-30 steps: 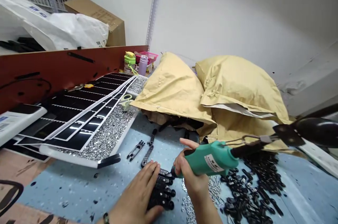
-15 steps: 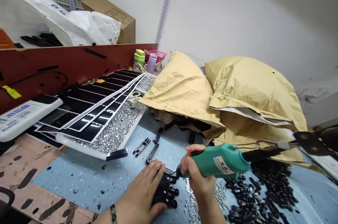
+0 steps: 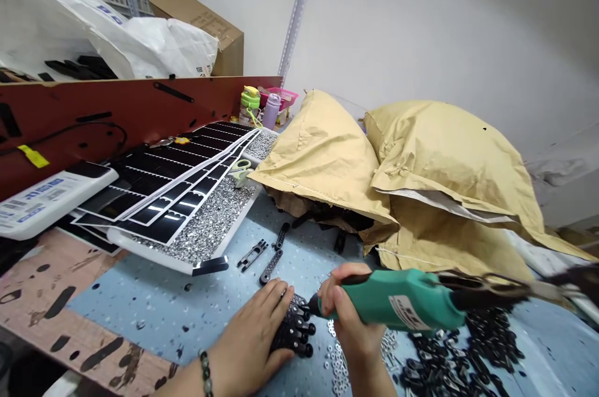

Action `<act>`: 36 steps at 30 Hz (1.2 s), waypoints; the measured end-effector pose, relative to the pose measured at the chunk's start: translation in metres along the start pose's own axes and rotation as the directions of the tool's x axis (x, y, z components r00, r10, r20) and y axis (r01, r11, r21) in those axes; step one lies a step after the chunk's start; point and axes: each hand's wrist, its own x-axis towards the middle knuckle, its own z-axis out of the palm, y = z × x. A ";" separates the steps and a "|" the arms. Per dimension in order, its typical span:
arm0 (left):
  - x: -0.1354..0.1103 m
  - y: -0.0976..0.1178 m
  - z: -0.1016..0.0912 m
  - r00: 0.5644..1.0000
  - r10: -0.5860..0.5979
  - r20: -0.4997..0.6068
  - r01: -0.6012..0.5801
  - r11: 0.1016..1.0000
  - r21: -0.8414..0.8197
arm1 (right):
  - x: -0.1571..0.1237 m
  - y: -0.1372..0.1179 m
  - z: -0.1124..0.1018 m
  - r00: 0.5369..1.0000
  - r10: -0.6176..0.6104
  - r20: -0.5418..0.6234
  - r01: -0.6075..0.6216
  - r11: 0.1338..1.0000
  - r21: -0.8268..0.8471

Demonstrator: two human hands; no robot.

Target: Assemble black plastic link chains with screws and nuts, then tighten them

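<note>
My right hand [image 3: 350, 316] is wrapped round a green electric screwdriver [image 3: 397, 298], held nearly level. Its dark tip points left and meets the upper end of a row of black plastic parts [image 3: 299, 331]. Over the left side of that row lies my left hand [image 3: 253, 331], fingers stretched along the top and thumb at the near side, holding the parts together. Small screws show in their faces, but my palm hides the rest. Just beyond my left fingertips are a jointed black strip [image 3: 271, 266] and a loose slotted black piece [image 3: 253, 255].
White nuts [image 3: 336, 362] and a heap of black parts [image 3: 440, 362] spread to the right. Behind stand yellow paper sacks [image 3: 327, 141]. A tray of screws [image 3: 210, 222] bears black sticker sheets [image 3: 173, 188] and scissors [image 3: 240, 170]. A red board [image 3: 196, 100] edges the table's left.
The screwdriver's rear end has swung slightly down and to the right, while its tip stays at the row's upper end. My left hand keeps its hold; the whole view has shifted a little.
</note>
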 end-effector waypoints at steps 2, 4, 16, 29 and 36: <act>0.000 0.002 -0.002 1.000 -0.007 0.007 0.007 1.000 -0.001 | -0.004 0.000 -0.001 0.998 -0.050 0.033 0.050 0.999 0.009; 0.000 0.003 -0.003 1.000 -0.012 0.003 0.012 1.000 -0.010 | -0.006 0.002 0.000 0.996 -0.086 0.033 0.086 0.996 0.029; 0.000 0.002 0.001 0.998 0.018 -0.056 -0.020 0.999 -0.040 | -0.002 0.015 0.005 0.999 -0.035 0.036 0.031 0.995 0.096; 0.000 0.006 -0.005 0.999 0.018 -0.042 -0.017 1.000 0.002 | -0.023 0.005 -0.011 0.998 -0.056 0.019 0.055 0.998 0.036; 0.000 0.007 -0.007 1.000 0.007 -0.030 -0.007 1.000 0.016 | -0.022 0.000 -0.013 0.998 -0.049 0.039 0.049 0.999 -0.005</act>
